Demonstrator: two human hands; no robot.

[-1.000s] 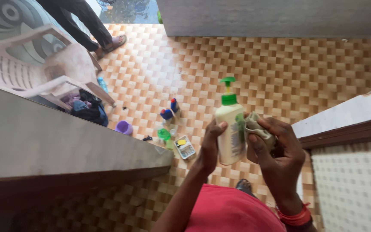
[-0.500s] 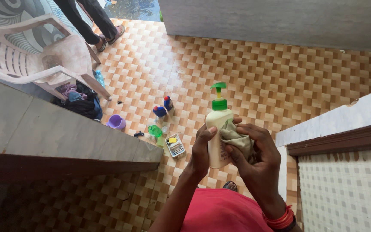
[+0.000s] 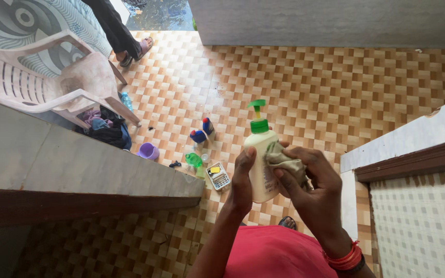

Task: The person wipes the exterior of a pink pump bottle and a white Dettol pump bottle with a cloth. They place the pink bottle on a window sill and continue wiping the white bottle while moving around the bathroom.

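Left hand (image 3: 242,181) closed in a firm grip around the body of a cream pump bottle (image 3: 259,164), thumb on the near face; bottle upright, held in the air above the floor. Right hand (image 3: 312,185) pinched shut on a crumpled grey-green cloth (image 3: 284,159), pressing it against the bottle's right side. Bottle has a green collar and green pump head; a greenish label shows partly under the cloth, print too small to tell. Down on the checkered orange floor (image 3: 336,87), left of the bottle: two blue bottles with red caps (image 3: 202,132), a green bottle (image 3: 194,160), a small white basket (image 3: 218,176), a purple cup (image 3: 149,151). Grey worktop (image 3: 68,164) at left hides part of the floor. Behind it a white plastic chair (image 3: 42,77) over a dark bundle of clothes (image 3: 106,128). Another person's leg and sandal (image 3: 130,44) at top.
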